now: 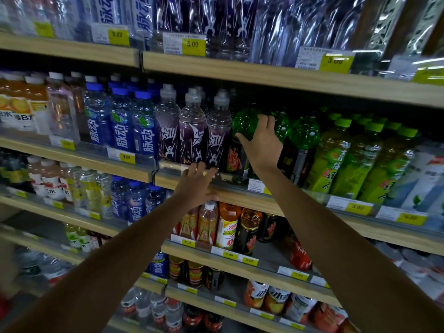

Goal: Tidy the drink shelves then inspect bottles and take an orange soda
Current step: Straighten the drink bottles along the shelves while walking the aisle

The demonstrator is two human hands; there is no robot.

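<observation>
My right hand [260, 143] wraps its thumb and fingers round the bumpy green shoulder of a dark-labelled bottle [245, 124] on the middle shelf. That bottle stands upright between purple sport drinks [192, 138] and more green bottles [304, 135]. My left hand [198, 182] lies on the front edge of that shelf [240, 195], fingers spread over the price rail and the thumb under the lip, just below the purple bottles. Orange drink bottles [227, 225] stand one shelf down, beneath my left wrist.
Blue bottles [121, 127] fill the left of the middle shelf and green tea bottles [341, 157] the right. Wrapped multipacks [216, 22] sit on the top shelf. Lower shelves hold red, orange and clear bottles [300, 255]. Yellow price tags [192, 45] line each shelf edge.
</observation>
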